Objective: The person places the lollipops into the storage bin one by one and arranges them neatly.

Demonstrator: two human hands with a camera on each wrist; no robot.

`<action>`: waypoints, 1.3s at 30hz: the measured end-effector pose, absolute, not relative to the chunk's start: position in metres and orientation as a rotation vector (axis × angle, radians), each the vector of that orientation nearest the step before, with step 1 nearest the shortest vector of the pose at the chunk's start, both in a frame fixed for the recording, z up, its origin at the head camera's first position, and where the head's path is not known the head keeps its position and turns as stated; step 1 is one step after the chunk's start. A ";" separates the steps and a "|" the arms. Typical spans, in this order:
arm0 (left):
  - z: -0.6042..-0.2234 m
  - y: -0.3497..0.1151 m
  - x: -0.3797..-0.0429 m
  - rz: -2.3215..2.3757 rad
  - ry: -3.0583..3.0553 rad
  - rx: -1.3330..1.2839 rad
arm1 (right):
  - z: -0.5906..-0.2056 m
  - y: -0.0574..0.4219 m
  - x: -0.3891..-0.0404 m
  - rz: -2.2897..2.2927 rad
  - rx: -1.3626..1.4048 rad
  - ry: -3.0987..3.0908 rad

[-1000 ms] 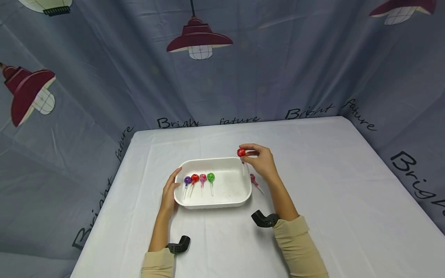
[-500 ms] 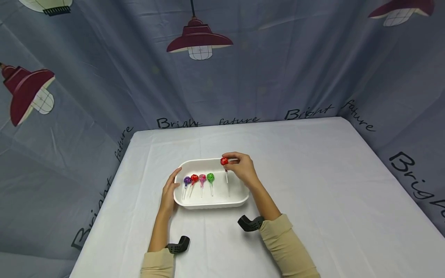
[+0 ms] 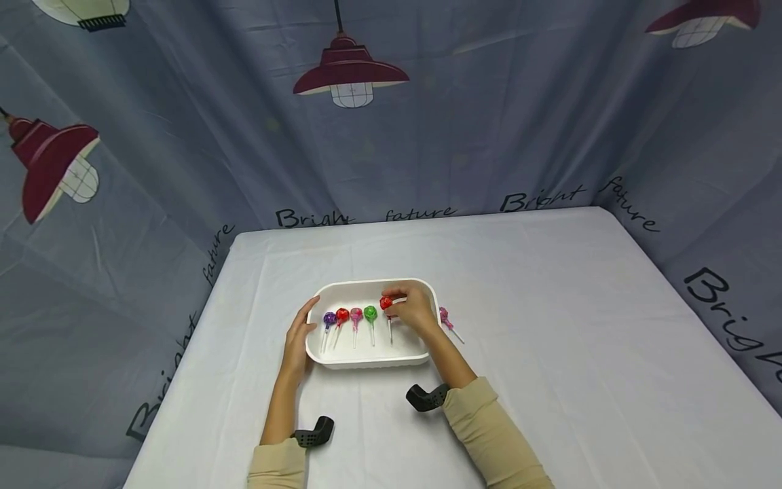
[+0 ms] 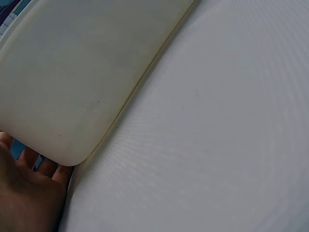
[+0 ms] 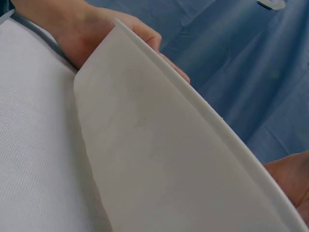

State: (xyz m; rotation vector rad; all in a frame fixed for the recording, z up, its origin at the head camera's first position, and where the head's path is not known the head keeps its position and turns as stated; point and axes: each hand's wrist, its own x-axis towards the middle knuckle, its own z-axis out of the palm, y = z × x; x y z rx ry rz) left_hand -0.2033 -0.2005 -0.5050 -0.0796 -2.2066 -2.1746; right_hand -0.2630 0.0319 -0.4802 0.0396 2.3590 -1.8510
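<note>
A white rectangular tray [image 3: 403,343] stands on the table. Inside it, a purple lollipop [image 3: 330,318], a red lollipop [image 3: 342,315], a pink lollipop [image 3: 356,314] and a green lollipop [image 3: 370,313] lie in a row, sticks toward the person. My left hand [image 3: 296,343] holds the tray's left end, its thumb at the rim. Over the tray's right half, my right hand [image 3: 414,309] pinches another red lollipop [image 3: 386,303] by its head, stick pointing down, right of the green one. The wrist views show mainly the tray's outer wall [image 4: 87,72], hiding the sweets.
Just outside the tray's right end, a dark pink lollipop [image 3: 447,318] lies on the white tablecloth [image 3: 550,326]. A grey-blue curtain [image 3: 489,122] printed with lamps and lettering surrounds the table. Each wrist wears a black camera mount [image 3: 427,398].
My right hand has moved left and lower with the red lollipop, from the tray's far right corner to beside the green one. The left hand stays on the tray.
</note>
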 end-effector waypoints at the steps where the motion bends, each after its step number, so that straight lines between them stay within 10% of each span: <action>1: -0.505 -0.200 -0.203 -2.178 -2.205 -0.079 | -0.481 0.032 -0.263 -1.835 0.042 2.365; 39: -0.504 -0.199 -0.201 -2.177 -2.202 -0.101 | -0.491 0.026 -0.267 -1.413 -0.051 2.595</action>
